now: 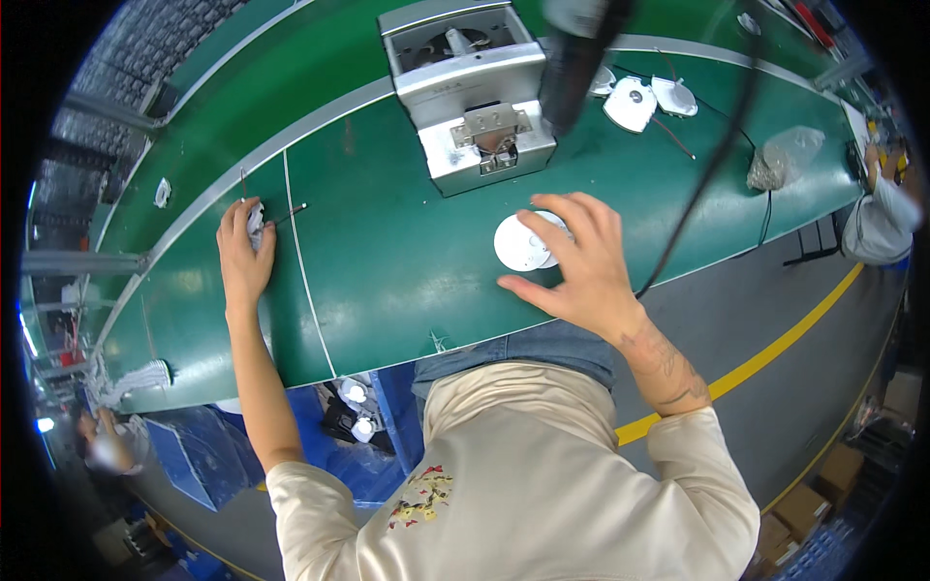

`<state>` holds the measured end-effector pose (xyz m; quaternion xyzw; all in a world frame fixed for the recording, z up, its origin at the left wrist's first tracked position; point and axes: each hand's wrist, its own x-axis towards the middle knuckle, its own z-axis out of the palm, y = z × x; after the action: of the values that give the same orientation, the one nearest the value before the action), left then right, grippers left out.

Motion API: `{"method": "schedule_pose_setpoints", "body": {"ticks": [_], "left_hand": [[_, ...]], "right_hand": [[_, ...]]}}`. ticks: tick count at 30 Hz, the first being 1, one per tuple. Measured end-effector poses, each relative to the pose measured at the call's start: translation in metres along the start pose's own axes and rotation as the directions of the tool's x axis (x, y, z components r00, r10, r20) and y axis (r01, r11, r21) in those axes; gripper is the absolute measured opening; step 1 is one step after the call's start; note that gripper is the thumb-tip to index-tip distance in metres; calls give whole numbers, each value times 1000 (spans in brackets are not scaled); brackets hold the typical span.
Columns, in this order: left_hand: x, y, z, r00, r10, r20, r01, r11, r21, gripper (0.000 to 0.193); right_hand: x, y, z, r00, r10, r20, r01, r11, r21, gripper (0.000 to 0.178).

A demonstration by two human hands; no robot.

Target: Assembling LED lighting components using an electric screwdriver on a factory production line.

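On the left of the green bench, my left hand (pixel 244 259) is closed round a small white part (pixel 256 225), mostly hidden by the fingers. A thin dark wire with a pale tip (pixel 295 209) sticks out beside it. My right hand (pixel 586 266) is open over a round white disc (pixel 521 244) near the bench's front edge. Its fingers arch above the disc and the thumb lies apart from it, below. A second white round piece shows partly under the fingers. Whether the fingertips touch the disc, I cannot tell.
A metal fixture (pixel 484 126) stands at the bench's middle, with a dark tool (pixel 581 68) hanging beside it. Several white housings (pixel 631 104) with wires lie far right, near a plastic bag (pixel 770 167). A blue bin (pixel 387 412) holds parts below. Another person (pixel 877 228) sits at right.
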<state>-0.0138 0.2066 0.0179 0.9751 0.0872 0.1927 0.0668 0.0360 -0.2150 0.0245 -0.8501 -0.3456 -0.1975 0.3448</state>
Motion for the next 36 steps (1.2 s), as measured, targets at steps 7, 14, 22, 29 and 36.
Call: {"method": "schedule_pose_setpoints", "body": {"ticks": [7, 14, 22, 29, 36], "left_hand": [[-4, -5, 4, 1000, -7, 8, 8, 999, -32, 47], [-11, -22, 8, 999, -27, -44, 29, 999, 27, 46], [-19, 37, -15, 986, 103, -132, -82, 984, 158, 56], [-34, 166, 30, 905, 287, 315, -234, 953, -195, 69], [-55, 196, 29, 870, 421, 257, -312, 873, -375, 62]], "right_hand": [[-19, 15, 12, 993, -44, 110, 53, 995, -80, 27], [-37, 49, -28, 986, 149, -77, -166, 936, -312, 29], [-18, 36, -13, 981, 190, -47, -193, 904, -381, 52], [-2, 8, 39, 954, 278, 109, -220, 901, -373, 78], [-4, -25, 68, 969, 198, 148, -167, 966, -197, 70]]}}
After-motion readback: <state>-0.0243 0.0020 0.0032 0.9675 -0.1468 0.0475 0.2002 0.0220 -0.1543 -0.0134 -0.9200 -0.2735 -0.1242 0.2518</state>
